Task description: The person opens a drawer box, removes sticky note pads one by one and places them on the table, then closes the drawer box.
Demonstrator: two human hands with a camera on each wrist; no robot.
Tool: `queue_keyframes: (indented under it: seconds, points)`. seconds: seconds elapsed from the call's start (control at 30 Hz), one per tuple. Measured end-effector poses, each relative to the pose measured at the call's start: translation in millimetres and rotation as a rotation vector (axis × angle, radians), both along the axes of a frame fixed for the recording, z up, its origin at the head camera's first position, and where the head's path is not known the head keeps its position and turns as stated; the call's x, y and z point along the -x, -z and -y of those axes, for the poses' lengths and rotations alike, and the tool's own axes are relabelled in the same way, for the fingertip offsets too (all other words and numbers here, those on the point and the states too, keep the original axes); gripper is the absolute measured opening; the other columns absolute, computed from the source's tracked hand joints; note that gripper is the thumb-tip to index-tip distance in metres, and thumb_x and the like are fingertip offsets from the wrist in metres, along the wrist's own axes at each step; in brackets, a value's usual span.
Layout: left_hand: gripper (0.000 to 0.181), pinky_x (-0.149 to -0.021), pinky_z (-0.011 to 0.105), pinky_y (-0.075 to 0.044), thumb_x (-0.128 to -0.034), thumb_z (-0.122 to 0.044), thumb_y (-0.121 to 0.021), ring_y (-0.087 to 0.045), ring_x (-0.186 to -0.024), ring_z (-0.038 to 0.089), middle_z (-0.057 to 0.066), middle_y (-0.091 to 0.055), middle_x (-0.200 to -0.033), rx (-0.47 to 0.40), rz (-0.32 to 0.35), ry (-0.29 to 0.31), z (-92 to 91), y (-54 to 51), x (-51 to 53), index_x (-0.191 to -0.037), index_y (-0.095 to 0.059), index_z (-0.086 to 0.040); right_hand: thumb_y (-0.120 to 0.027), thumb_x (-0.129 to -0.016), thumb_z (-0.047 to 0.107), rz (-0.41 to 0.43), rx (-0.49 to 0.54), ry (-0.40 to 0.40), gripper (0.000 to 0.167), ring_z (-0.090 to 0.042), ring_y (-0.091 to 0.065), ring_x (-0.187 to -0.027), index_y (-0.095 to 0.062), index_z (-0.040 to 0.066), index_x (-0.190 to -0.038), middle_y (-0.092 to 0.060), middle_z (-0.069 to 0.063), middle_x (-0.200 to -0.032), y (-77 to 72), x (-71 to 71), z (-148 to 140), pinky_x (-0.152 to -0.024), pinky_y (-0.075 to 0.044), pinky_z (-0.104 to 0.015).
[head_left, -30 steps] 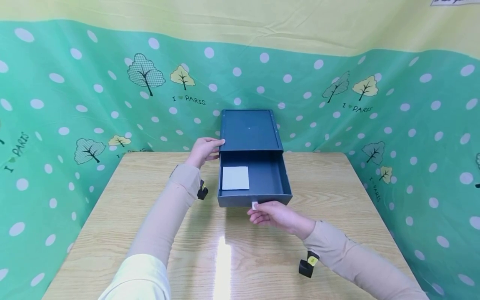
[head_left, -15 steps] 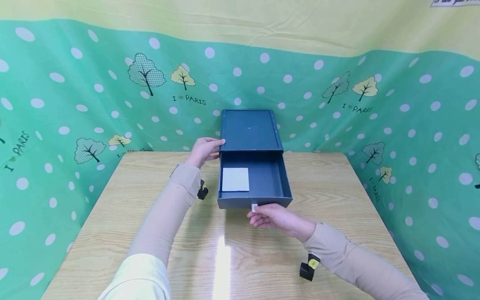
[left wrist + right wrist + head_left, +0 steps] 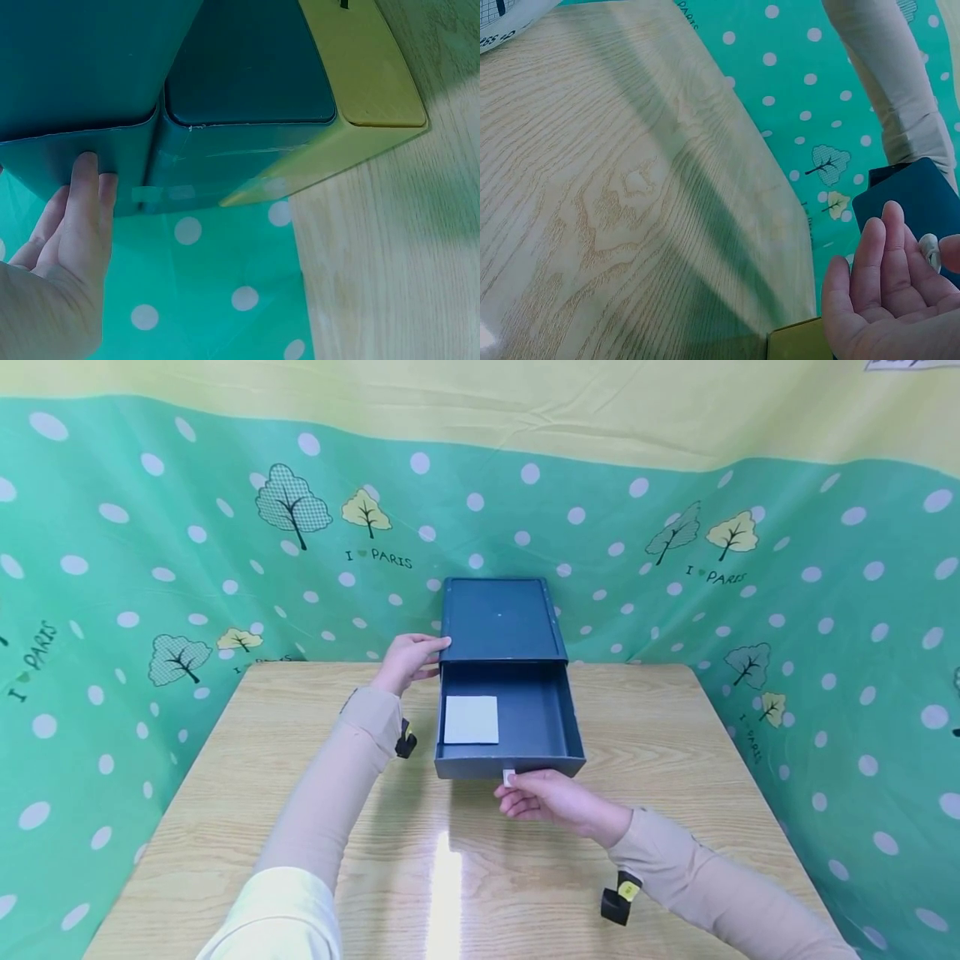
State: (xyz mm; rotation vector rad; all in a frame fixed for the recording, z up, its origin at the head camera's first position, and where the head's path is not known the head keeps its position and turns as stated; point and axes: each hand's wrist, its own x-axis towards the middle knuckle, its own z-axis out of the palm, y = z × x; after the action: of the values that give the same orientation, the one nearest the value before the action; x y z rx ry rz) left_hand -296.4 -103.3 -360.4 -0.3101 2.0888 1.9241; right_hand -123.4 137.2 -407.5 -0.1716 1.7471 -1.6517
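Note:
A dark blue drawer cabinet [image 3: 498, 618] stands against the cloth at the back of the table, its top drawer [image 3: 534, 710] pulled out towards me. Flat inside the drawer, on the left, lies a white square piece [image 3: 471, 720]. My right hand [image 3: 557, 802] pinches the small white pull tab [image 3: 508, 778] on the drawer front between thumb and fingers. At the cabinet's left side, my left hand [image 3: 409, 662] rests with its thumb at the top edge. The left wrist view shows its straight fingers [image 3: 84, 199] against the blue side wall.
Below the top unit the left wrist view shows another blue unit [image 3: 251, 67] and a yellow one [image 3: 367, 67]. A wooden table [image 3: 300, 835] carries the stack. Green dotted cloth [image 3: 600, 543] hangs behind and along both sides.
The drawer has slid slightly further towards me, with my right hand holding its tab and the white square moving along inside. My left hand has stayed in place at the cabinet's side.

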Motion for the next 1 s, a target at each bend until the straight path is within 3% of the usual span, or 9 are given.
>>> queue_keyframes:
  seconds: [0.23, 0.37, 0.53, 0.7, 0.87, 1.0]
  points:
    - [0.048, -0.097, 0.038, -0.052, -0.0890, -0.025, -0.067, -0.054, -0.121, 0.028, 0.014, -0.055, -0.130, 0.002, -0.004, -0.001, 0.2, 0.8, 0.4, -0.128, -0.053, 0.000, -0.042, -0.101, 0.021, 0.012, 0.009, -0.002, 0.042, -0.009, -0.063, -0.082, -0.054, -0.015, -0.117, -0.066, 0.004, -0.085, 0.4, -0.7, 0.3, -0.095, -0.052, -0.036]
    - [0.048, -0.097, 0.038, -0.052, -0.0888, -0.024, -0.068, -0.054, -0.121, 0.028, 0.014, -0.056, -0.129, -0.009, -0.004, -0.001, 0.1, 2.3, 1.5, -0.127, -0.053, 0.000, -0.042, -0.101, 0.022, 0.019, 0.015, -0.005, 0.041, -0.009, -0.063, -0.082, -0.055, -0.014, -0.117, -0.066, 0.004, -0.084, 0.8, -0.3, 0.1, -0.100, -0.049, -0.043]
    - [0.047, -0.097, 0.038, -0.052, -0.0889, -0.025, -0.068, -0.055, -0.120, 0.028, 0.013, -0.056, -0.129, -0.006, -0.006, -0.002, -0.2, 2.3, 2.2, -0.127, -0.054, 0.000, -0.043, -0.100, 0.023, 0.031, 0.040, -0.021, 0.042, -0.009, -0.062, -0.082, -0.054, -0.013, -0.117, -0.066, 0.004, -0.086, 2.6, 1.4, -2.3, -0.099, -0.050, -0.041]
    - [0.048, -0.096, 0.038, -0.052, -0.0888, -0.025, -0.068, -0.055, -0.120, 0.028, 0.013, -0.055, -0.129, 0.000, -0.011, -0.006, 0.8, 1.8, 2.6, -0.127, -0.054, 0.000, -0.047, -0.099, 0.022, 0.024, 0.056, -0.087, 0.041, -0.010, -0.063, -0.085, -0.055, -0.014, -0.116, -0.067, 0.003, -0.089, 7.1, 5.5, -6.8, -0.097, -0.051, -0.037]
    - [0.047, -0.096, 0.038, -0.053, -0.0888, -0.025, -0.068, -0.056, -0.119, 0.028, 0.013, -0.056, -0.129, -0.008, -0.013, -0.007, 0.8, 2.5, 3.1, -0.127, -0.054, 0.000, -0.048, -0.098, 0.021, -0.012, 0.007, -0.169, 0.044, -0.010, -0.064, -0.089, -0.053, -0.017, -0.119, -0.069, 0.002, -0.094, 9.5, 8.4, -8.7, -0.100, -0.049, -0.041]
    - [0.048, -0.096, 0.038, -0.052, -0.0889, -0.024, -0.067, -0.055, -0.120, 0.028, 0.014, -0.055, -0.130, -0.017, -0.007, -0.004, 1.2, 3.2, 2.7, -0.128, -0.053, 0.000, -0.046, -0.098, 0.020, -0.062, -0.055, -0.240, 0.041, -0.012, -0.064, -0.092, -0.055, -0.015, -0.118, -0.069, -0.011, -0.102, 9.2, 8.0, -8.9, -0.101, -0.047, -0.048]
